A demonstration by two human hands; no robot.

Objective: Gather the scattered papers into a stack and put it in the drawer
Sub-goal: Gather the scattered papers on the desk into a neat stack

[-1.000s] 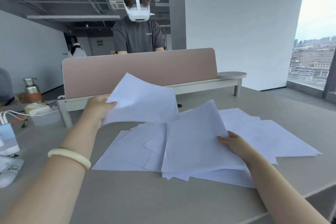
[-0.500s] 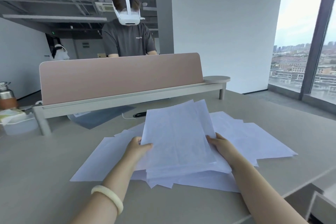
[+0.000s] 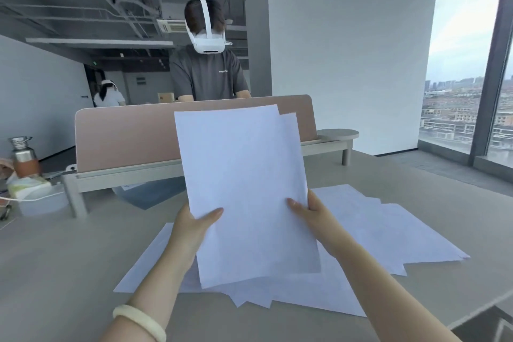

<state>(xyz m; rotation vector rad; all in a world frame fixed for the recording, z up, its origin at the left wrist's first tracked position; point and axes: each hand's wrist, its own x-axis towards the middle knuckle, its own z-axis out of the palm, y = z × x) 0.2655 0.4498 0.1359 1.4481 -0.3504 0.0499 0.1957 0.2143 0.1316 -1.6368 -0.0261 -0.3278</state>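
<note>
A thin stack of white papers (image 3: 244,180) stands nearly upright above the desk, tilted a little to the left, its lower edge close to the sheets below. My left hand (image 3: 194,226) grips its left edge and my right hand (image 3: 311,212) grips its right edge. One sheet at the back sticks out at the top right. More loose white papers (image 3: 388,233) lie spread flat on the grey desk (image 3: 55,272) under and to the right of the stack. No drawer is clearly in view.
A pink divider panel (image 3: 125,136) on a raised shelf crosses the desk behind the papers. A person in a white headset (image 3: 208,69) stands beyond it. A metal bottle (image 3: 23,157) and a plastic tub (image 3: 41,200) sit at the far left. The desk edge runs at lower right.
The sheets that both hands held flat on the pile have been lifted and turned upright. The head camera has shifted a little.
</note>
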